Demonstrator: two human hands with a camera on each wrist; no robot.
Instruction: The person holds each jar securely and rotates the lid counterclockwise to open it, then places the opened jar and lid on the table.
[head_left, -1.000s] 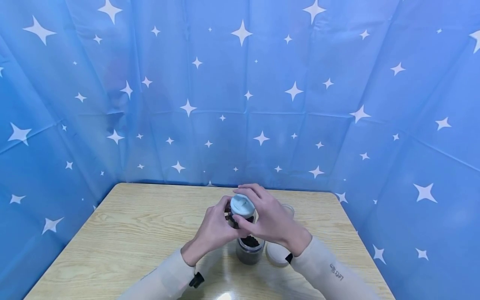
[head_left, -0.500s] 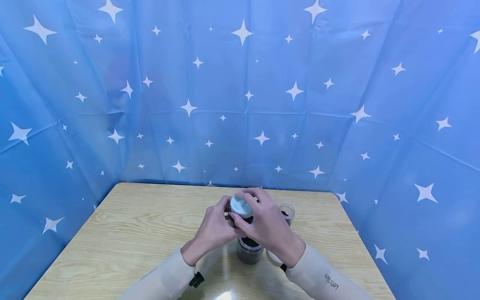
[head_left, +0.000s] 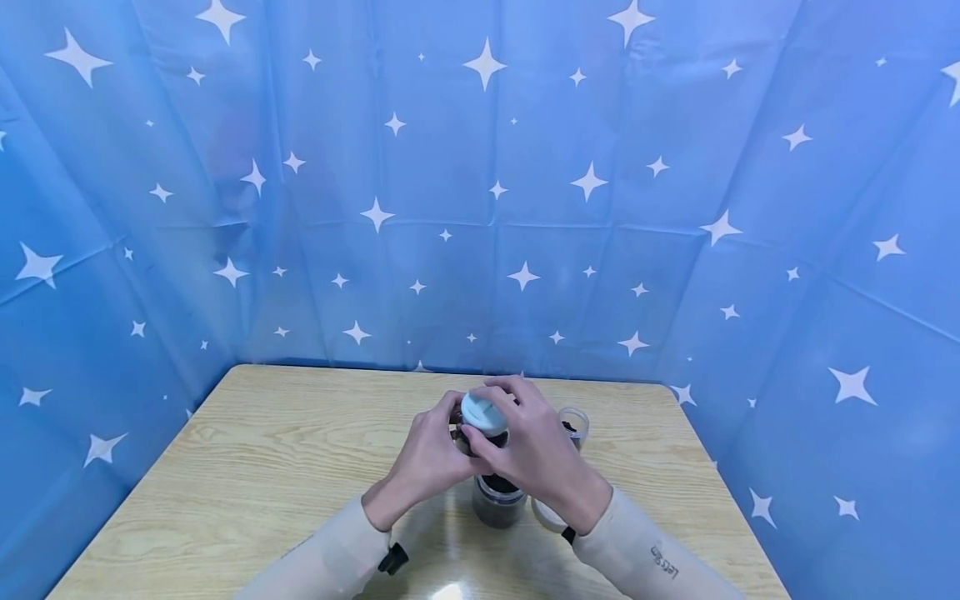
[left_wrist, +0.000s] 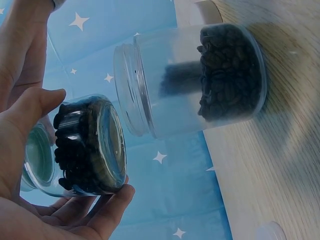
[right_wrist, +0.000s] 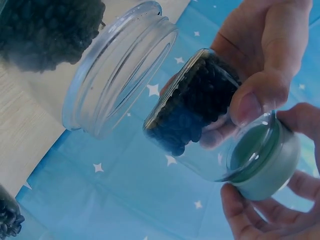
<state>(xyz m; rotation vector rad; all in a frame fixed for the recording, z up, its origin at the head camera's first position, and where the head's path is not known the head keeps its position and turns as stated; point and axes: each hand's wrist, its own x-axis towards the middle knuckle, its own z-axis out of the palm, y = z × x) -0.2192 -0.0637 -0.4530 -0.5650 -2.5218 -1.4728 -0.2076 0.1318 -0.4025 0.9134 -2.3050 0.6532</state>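
Note:
My left hand (head_left: pixel 427 450) grips a small glass jar (left_wrist: pixel 87 150), partly filled with what look like coffee beans. My right hand (head_left: pixel 536 446) holds a pale blue-green lid (head_left: pixel 482 414) by its rim, thumb on the near side and fingers on the far side. In the right wrist view the lid sits at the jar's mouth; whether it is fully seated I cannot tell. Both hands are above a larger open glass jar (head_left: pixel 498 507), which stands on the table with dark beans in its lower part. In the head view the hands hide most of the small jar.
A white lid (head_left: pixel 548 517) lies on the table right of the larger jar, partly under my right wrist. Behind my right hand stands another clear container (head_left: pixel 576 421) with dark beans. The wooden table (head_left: pixel 300 450) ends at a blue star-patterned curtain (head_left: pixel 480 208).
My right hand has turned on the lid and its wrist has shifted left, uncovering the container behind it. During the last half second almost nothing differs. The left hand stays in place.

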